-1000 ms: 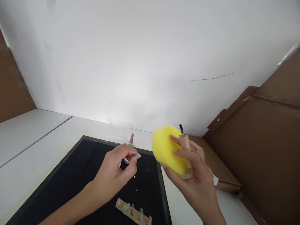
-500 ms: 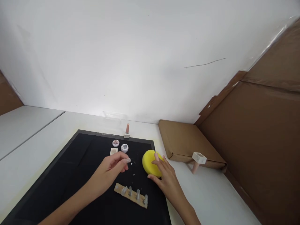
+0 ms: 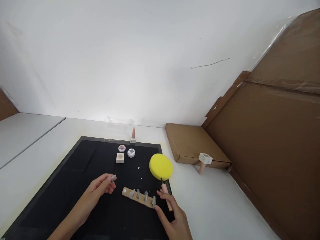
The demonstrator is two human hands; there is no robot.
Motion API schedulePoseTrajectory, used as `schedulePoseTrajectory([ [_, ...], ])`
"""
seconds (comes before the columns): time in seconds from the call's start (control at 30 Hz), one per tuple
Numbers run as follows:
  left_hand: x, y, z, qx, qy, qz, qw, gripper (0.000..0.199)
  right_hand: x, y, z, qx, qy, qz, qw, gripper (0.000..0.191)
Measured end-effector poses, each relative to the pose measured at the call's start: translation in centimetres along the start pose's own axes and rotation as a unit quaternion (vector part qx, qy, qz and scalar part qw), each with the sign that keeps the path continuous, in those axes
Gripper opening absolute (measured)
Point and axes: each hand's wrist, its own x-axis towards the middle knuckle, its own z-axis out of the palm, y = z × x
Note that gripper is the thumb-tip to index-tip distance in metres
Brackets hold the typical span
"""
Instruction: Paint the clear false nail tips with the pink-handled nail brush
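My left hand pinches a clear false nail with a small metal piece beneath it, over the black mat. A pink-handled nail polish brush is tucked between the fingers of my right hand, its dark bristle end pointing up towards a yellow sponge. The right thumb and forefinger are spread, with the thumb at the right end of a cardboard strip. Several clear false nails stand on that strip, and a white round spot shows at its left end.
Two small round pots and a square, pale bottle or block stand towards the mat's back. A pink-capped bottle is behind them. At right, an upturned square bottle leans by a flat cardboard box.
My left hand has drawn back left and down with the false nail. My right hand has left the sponge and come down to the strip's right end, still holding the brush. The view has shifted slightly.
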Motion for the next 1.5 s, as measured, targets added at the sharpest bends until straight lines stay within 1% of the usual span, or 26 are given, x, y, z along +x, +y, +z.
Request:
schedulePoseTrajectory([
  [0.17,0.1,-1.0,-0.2,0.025,-0.011,0.016,1.0,0.041,-0.4,0.5,0.9,-0.011,-0.021,0.002,1.0,0.024],
  [0.27,0.3,-1.7,-0.4,0.055,-0.021,0.046,0.997,0.032,-0.3,0.5,1.1,-0.015,-0.015,0.005,1.0,0.024],
  [0.33,0.6,-2.0,-0.4,0.093,-0.023,0.073,0.993,0.026,-0.3,0.1,1.3,-0.011,0.005,0.007,1.0,0.021],
  [0.43,1.0,-2.4,-0.4,0.143,-0.021,0.097,0.985,0.023,-0.3,-0.7,1.4,-0.015,0.034,0.012,0.999,0.017],
  [0.53,1.4,-2.8,-0.4,0.16,-0.008,0.121,0.98,0.023,0.1,-1.6,1.3,-0.026,0.038,0.004,0.999,0.012],
  [0.6,1.5,-3.1,-0.3,0.152,-0.002,0.133,0.979,0.023,0.3,-1.9,1.3,-0.027,0.037,0.001,0.999,0.008],
  [0.67,1.4,-3.2,-0.2,0.134,-0.004,0.131,0.982,0.023,0.6,-2.0,1.4,-0.02,0.036,0.006,0.999,0.004],
  [0.77,1.1,-3.1,0.1,0.121,-0.01,0.123,0.985,0.022,0.8,-1.9,1.6,0.002,0.035,0.017,0.999,0.004],
  [0.87,0.9,-3.0,0.4,0.125,-0.007,0.119,0.985,0.02,0.8,-1.6,1.7,0.013,0.033,0.025,0.999,0.007],
  [1.03,1.4,-2.9,0.7,0.125,-0.012,0.118,0.985,0.019,0.8,-1.1,1.7,0.017,0.027,0.028,0.999,0.01],
  [1.17,1.3,-2.3,1.1,0.159,-0.013,0.117,0.98,0.019,0.5,-0.9,1.8,0.008,0.013,0.026,1.0,0.018],
  [1.27,1.0,-2.0,1.0,0.215,0.004,0.128,0.968,0.017,0.4,-0.6,2.0,0.0,0.009,0.014,1.0,0.016],
  [1.4,1.0,-2.3,0.4,0.32,0.045,0.17,0.931,0.012,0.5,0.0,1.9,-0.002,0.001,0.001,1.0,0.014],
  [1.5,1.3,-3.0,-0.1,0.364,0.059,0.199,0.908,0.009,0.6,0.2,1.6,-0.007,-0.006,0.0,1.0,0.013],
])
